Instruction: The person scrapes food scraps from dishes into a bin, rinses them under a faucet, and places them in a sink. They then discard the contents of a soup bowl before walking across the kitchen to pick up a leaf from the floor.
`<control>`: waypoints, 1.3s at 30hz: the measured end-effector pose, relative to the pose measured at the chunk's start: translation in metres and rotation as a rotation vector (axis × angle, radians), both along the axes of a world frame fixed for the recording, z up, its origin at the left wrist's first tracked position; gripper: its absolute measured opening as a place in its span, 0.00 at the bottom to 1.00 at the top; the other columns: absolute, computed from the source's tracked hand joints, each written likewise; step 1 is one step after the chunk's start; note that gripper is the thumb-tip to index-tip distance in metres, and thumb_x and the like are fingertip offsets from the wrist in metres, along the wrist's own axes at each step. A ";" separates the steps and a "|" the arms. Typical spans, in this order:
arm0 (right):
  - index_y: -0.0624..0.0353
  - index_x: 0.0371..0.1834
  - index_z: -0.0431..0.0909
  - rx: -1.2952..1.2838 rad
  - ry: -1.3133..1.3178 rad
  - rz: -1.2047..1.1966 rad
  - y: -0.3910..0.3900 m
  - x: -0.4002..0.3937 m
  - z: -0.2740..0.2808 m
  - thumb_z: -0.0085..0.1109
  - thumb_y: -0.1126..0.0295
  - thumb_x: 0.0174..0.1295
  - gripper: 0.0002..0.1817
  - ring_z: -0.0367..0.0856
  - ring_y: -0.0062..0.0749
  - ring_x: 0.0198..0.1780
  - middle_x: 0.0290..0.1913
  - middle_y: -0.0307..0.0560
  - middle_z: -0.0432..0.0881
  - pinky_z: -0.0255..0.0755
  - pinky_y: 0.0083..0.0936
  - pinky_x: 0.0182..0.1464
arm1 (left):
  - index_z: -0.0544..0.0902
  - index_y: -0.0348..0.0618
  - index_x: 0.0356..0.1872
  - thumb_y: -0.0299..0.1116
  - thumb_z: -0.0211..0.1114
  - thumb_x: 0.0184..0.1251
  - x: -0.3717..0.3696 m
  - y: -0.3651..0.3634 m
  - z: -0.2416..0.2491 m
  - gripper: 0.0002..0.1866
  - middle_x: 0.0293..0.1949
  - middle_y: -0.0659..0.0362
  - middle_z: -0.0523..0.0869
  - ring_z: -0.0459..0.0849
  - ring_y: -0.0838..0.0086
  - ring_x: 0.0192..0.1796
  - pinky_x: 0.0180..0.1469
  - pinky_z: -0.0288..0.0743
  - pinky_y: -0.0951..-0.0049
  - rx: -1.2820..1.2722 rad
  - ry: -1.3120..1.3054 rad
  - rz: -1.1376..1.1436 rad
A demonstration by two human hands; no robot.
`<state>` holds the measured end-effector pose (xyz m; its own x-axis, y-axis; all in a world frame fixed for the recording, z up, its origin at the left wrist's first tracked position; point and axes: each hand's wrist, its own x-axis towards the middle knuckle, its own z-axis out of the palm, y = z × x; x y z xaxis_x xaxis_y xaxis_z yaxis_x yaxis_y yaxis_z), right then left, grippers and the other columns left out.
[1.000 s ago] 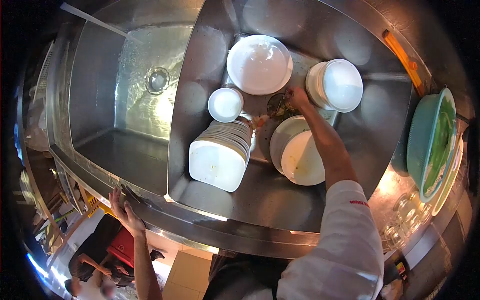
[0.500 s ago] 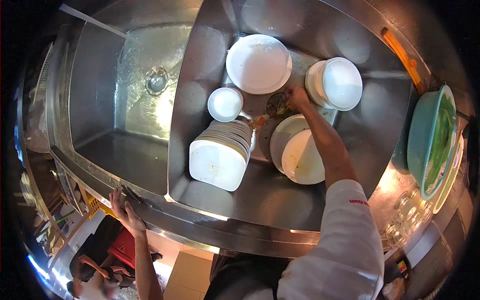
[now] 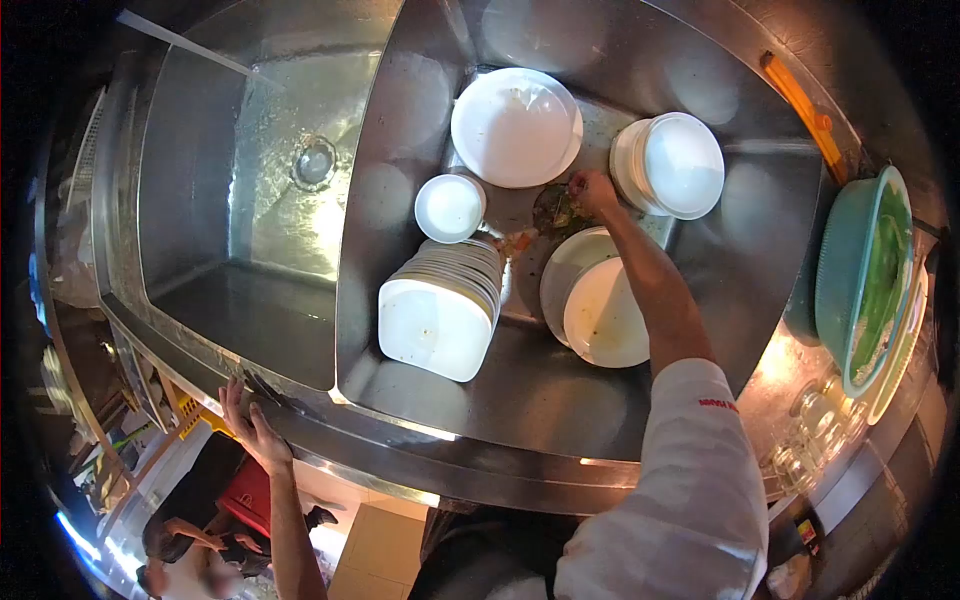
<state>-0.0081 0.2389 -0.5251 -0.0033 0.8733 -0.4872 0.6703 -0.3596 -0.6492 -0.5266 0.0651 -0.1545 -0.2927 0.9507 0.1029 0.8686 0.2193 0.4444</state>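
My right hand [image 3: 594, 194] reaches down into the right basin [image 3: 560, 400], its fingers closed at food scraps [image 3: 560, 208] around the drain; what they pinch is too small to make out. Close by on its right is a stack of round white bowls [image 3: 684, 167]. Large white plates [image 3: 516, 128] lie above and left of it, and soiled round plates [image 3: 607, 315] sit below, partly under my forearm. A small white bowl [image 3: 449, 209] stands behind a row of stacked white dishes [image 3: 436, 328]. My left hand [image 3: 256, 428], fingers spread, rests at the sink's front edge, holding nothing.
Water runs into the left basin [image 3: 190, 190] near its drain. At the right stand a teal basket [image 3: 838, 285] and several glasses [image 3: 815, 430], with an orange-handled object [image 3: 806, 110] on the rim. Another person [image 3: 190, 520] is at the lower left, beyond the sink.
Both hands stay nearly where they were; the right fingers remain at the scraps. The person at the lower left has shifted slightly.
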 end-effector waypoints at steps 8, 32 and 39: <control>0.59 0.23 0.76 -0.148 0.046 -0.095 0.000 -0.004 0.015 0.59 0.78 0.35 0.08 0.74 0.28 0.22 0.18 0.43 0.76 0.69 0.27 0.28 | 0.68 0.40 0.50 0.31 0.46 0.61 0.001 0.002 0.003 0.16 0.53 0.53 0.72 0.55 0.60 0.64 0.64 0.43 0.60 -0.016 0.091 -0.056; 0.57 0.25 0.79 0.005 -0.189 0.049 0.001 -0.013 0.040 0.58 0.75 0.39 0.07 0.77 0.45 0.32 0.27 0.52 0.78 0.69 0.35 0.36 | 0.71 0.37 0.49 0.27 0.45 0.58 0.002 0.002 0.002 0.17 0.53 0.53 0.71 0.55 0.60 0.64 0.64 0.44 0.60 0.005 0.020 -0.006; 0.58 0.27 0.79 0.177 -0.321 0.136 -0.009 -0.018 0.030 0.58 0.70 0.42 0.08 0.78 0.44 0.33 0.27 0.53 0.78 0.70 0.36 0.37 | 0.71 0.38 0.49 0.27 0.45 0.58 0.003 0.002 0.004 0.17 0.54 0.54 0.71 0.55 0.60 0.64 0.64 0.44 0.60 -0.002 0.042 -0.003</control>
